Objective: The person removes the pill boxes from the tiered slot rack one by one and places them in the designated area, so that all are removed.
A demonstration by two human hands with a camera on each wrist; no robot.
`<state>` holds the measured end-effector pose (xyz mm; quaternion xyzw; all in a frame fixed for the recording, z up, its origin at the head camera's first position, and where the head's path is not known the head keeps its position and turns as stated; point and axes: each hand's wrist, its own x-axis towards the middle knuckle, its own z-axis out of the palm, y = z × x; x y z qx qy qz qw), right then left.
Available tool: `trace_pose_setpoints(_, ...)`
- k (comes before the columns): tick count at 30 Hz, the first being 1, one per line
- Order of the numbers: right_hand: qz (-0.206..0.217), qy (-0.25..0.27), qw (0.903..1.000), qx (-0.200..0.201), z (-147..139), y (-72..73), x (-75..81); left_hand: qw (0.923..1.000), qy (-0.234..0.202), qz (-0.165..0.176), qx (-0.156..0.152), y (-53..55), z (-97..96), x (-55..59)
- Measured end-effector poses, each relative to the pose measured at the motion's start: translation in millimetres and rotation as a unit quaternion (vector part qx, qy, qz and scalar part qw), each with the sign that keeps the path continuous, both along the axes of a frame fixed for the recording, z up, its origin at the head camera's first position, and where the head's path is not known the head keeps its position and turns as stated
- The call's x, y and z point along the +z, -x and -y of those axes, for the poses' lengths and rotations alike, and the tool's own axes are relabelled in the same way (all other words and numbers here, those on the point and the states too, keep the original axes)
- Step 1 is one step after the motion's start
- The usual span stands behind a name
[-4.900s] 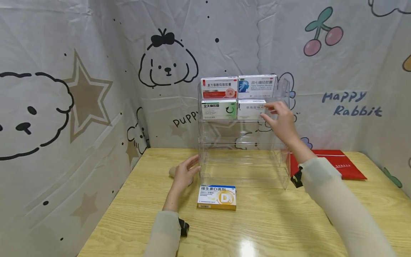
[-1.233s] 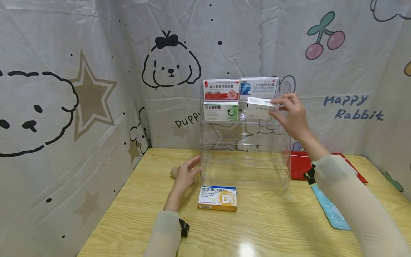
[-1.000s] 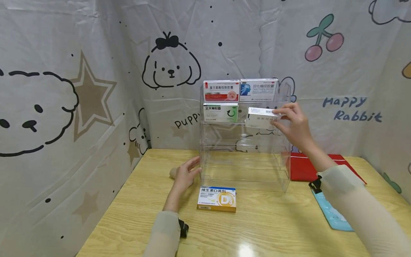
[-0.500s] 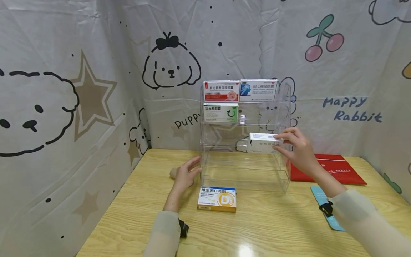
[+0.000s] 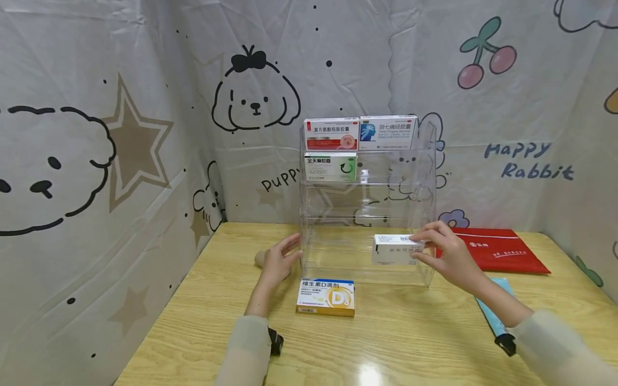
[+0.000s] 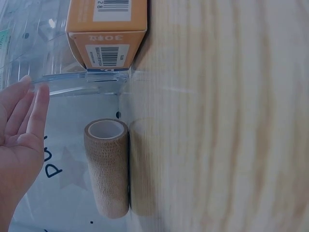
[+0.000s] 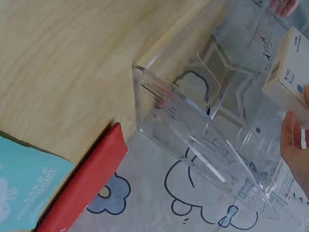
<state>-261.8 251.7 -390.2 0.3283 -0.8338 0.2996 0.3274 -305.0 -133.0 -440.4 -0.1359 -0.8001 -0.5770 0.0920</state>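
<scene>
White medicine box (image 5: 396,252) is pinched between the fingers and thumb of the right hand (image 5: 446,254), before the lowest tier of the clear rack (image 5: 367,276), towards its right end. That grasp covers the box's right end and some lettering; the right wrist view crops the box at its border, and whether it touches the rack cannot be told. The left hand (image 5: 276,262) has its fingers released and extended, tips at the rack's left side; it partly hides the brown roll (image 6: 108,174) in the head view. The right forearm crosses the blue packet (image 7: 29,183). Transparent panels make the shelf edges hard to trace. Just before the rack's left front edge lies the vitamin D box (image 5: 325,297); rightward, bench (image 5: 386,332) surface stretches to the packet. The red pouch (image 5: 502,252) lies just beside the rack's right edge.
</scene>
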Motion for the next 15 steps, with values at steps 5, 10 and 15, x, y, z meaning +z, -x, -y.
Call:
trace_pose_setpoints(5,0.030,-0.005,0.9993,0.023,2.0,-11.5,-11.2,1.0000,-0.004,0.000,0.002,-0.9,-0.1,0.9)
trace_pose_setpoints(10,0.064,-0.010,0.9974,0.031,3.1,-23.1,-20.6,1.0000,-0.006,0.001,0.003,-0.1,0.3,-0.7)
trace_pose_setpoints(15,0.105,-0.011,0.9937,0.038,4.6,-30.7,-31.4,1.0000,-0.009,0.001,0.003,0.7,0.4,-1.5)
